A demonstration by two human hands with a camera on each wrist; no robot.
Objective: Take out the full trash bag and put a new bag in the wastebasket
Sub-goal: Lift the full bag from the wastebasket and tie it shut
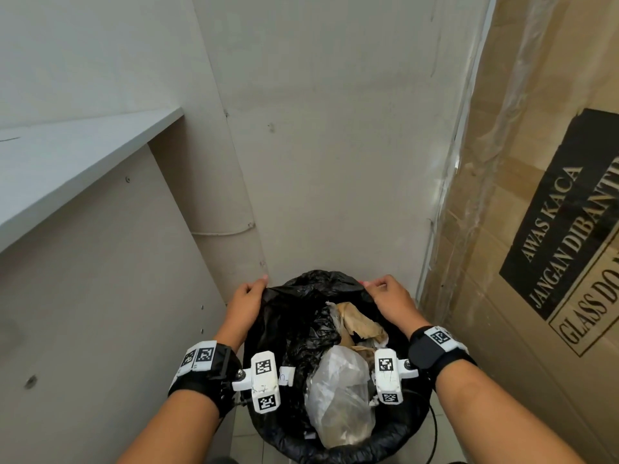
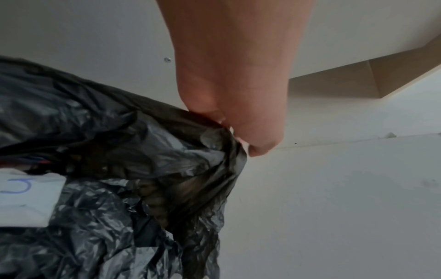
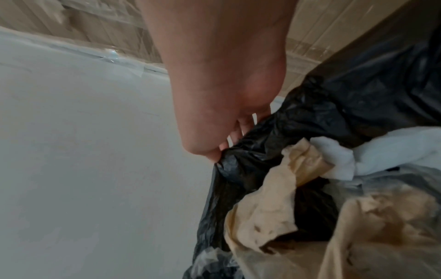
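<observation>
1. My left hand (image 1: 246, 298) pinched the far-left edge of the bag (image 1: 301, 329), fingers curled round the gathered black film; the left wrist view showed it bunched under my fingertips (image 2: 257, 149).
2. My right hand (image 1: 388, 301) gripped the far-right edge the same way.
3. The bag sat in the wastebasket (image 1: 335, 453), on the floor in a corner, with its near rim folded over the basket's lip.
4. It held brown paper (image 1: 355, 321) and a clear plastic bag (image 1: 338, 400), piled high.
5. I judged the thin film might tear at my pinches if I pulled hard while the near rim was hooked.
6. Loose trash could spill if the mouth tipped.
7. A cabinet panel (image 1: 100, 296) stood close on the left and a large carton (image 1: 536, 229) on the right, leaving little room for my elbows.
</observation>
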